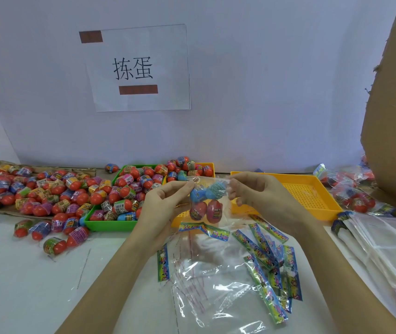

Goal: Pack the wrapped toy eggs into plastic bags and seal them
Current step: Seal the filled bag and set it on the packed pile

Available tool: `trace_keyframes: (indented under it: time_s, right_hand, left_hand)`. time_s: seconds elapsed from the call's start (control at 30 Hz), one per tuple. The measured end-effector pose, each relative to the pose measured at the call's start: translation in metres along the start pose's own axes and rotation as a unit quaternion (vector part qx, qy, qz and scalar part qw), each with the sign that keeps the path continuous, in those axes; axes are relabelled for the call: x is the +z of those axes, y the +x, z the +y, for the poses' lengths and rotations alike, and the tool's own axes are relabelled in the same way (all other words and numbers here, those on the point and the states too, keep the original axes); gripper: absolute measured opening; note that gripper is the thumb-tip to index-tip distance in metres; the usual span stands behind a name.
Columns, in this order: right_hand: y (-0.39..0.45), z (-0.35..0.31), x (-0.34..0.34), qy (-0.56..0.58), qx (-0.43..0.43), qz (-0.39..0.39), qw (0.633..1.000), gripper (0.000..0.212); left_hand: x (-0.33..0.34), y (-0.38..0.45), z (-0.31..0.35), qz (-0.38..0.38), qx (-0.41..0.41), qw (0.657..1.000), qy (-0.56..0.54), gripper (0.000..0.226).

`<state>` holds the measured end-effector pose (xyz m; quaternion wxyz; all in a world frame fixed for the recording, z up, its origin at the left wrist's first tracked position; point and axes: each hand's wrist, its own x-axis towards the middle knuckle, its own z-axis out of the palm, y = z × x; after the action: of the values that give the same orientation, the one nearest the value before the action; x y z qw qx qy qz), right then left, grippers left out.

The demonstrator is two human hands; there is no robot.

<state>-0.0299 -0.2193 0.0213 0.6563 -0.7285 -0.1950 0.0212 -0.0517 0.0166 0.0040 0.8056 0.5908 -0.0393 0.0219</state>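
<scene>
Loose plastic bags (216,285) on white table (23,285), egg trays (100,222), pale wall (264,92)

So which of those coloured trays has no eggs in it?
The yellow tray on the right, behind the right hand; its perforated floor shows bare, while the green tray is heaped.

A white paper sign (139,68) with two black characters hangs on the wall at twelve o'clock. A brown cardboard box (394,104) rises at three o'clock beside the white bench (23,285).

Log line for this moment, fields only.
step: sealing | left hand: pinches bag top | right hand: pinches bag top | plastic bag: held up, eggs inside | green tray: eggs
</scene>
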Motion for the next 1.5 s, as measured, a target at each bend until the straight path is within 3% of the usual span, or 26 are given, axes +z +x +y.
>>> trace_keyframes:
  time_s: [0.2, 0.37, 0.47, 0.53, 0.63, 0.7, 0.8, 0.87, 1.0, 1.07, 1.13, 1.2, 1.3, 1.5]
  right_hand:
    - [0.002, 0.002, 0.005, -0.017, -0.033, 0.044, 0.998, 0.017]
    - [0.003, 0.003, 0.006, -0.051, -0.032, 0.028, 0.998, 0.018]
    - [0.004, 0.005, 0.009, 0.009, -0.021, 0.044, 0.999, 0.028]
    - [0.003, 0.004, 0.007, 0.03, 0.002, 0.024, 0.999, 0.036]
    - [0.002, 0.004, 0.008, -0.07, 0.014, -0.038, 0.997, 0.03]
    - [0.002, 0.005, 0.013, -0.09, 0.018, -0.041, 0.995, 0.03]
    - [0.0, 0.001, 0.016, -0.042, 0.059, -0.044, 0.996, 0.052]
    - [0.0, -0.002, 0.016, -0.079, 0.046, -0.05, 0.995, 0.048]
    - [0.002, -0.001, 0.02, -0.109, -0.001, 0.037, 0.993, 0.025]
    - [0.002, 0.0, 0.018, -0.114, -0.019, 0.069, 0.991, 0.022]
    - [0.002, 0.0, 0.014, -0.138, -0.038, 0.075, 0.987, 0.026]
    - [0.001, -0.001, 0.011, -0.146, -0.05, 0.049, 0.987, 0.028]
    - [0.0, -0.002, 0.007, -0.163, -0.052, 0.015, 0.985, 0.025]
    - [0.002, 0.001, 0.0, -0.122, -0.046, 0.038, 0.991, 0.014]
  left_hand:
    - [0.001, 0.001, 0.001, 0.0, -0.013, 1.0, 0.01, 0.03]
    - [0.003, 0.002, -0.005, 0.055, 0.027, 0.997, 0.056, 0.019]
    - [0.003, 0.002, -0.007, 0.082, 0.037, 0.995, 0.028, 0.013]
    - [0.0, 0.004, -0.006, 0.112, 0.049, 0.992, 0.01, 0.014]
    - [-0.001, 0.004, -0.006, 0.144, 0.055, 0.988, -0.007, 0.017]
    - [0.001, 0.004, -0.008, 0.164, 0.047, 0.985, -0.019, 0.017]
    - [0.004, 0.004, -0.012, 0.183, 0.051, 0.982, -0.016, 0.016]
    - [0.003, 0.005, -0.013, 0.188, 0.054, 0.981, 0.008, 0.018]
    - [0.004, 0.007, -0.01, 0.139, 0.028, 0.989, 0.035, 0.01]
    - [0.001, 0.007, -0.01, 0.074, 0.032, 0.993, 0.085, 0.029]
    - [0.001, 0.007, -0.01, -0.01, 0.029, 0.991, 0.127, 0.045]
    - [0.001, 0.008, -0.011, -0.064, 0.02, 0.991, 0.113, 0.038]
    - [0.002, 0.005, -0.009, -0.042, -0.001, 0.996, 0.078, 0.019]
    - [0.004, 0.001, -0.008, 0.021, 0.028, 0.995, 0.091, 0.019]
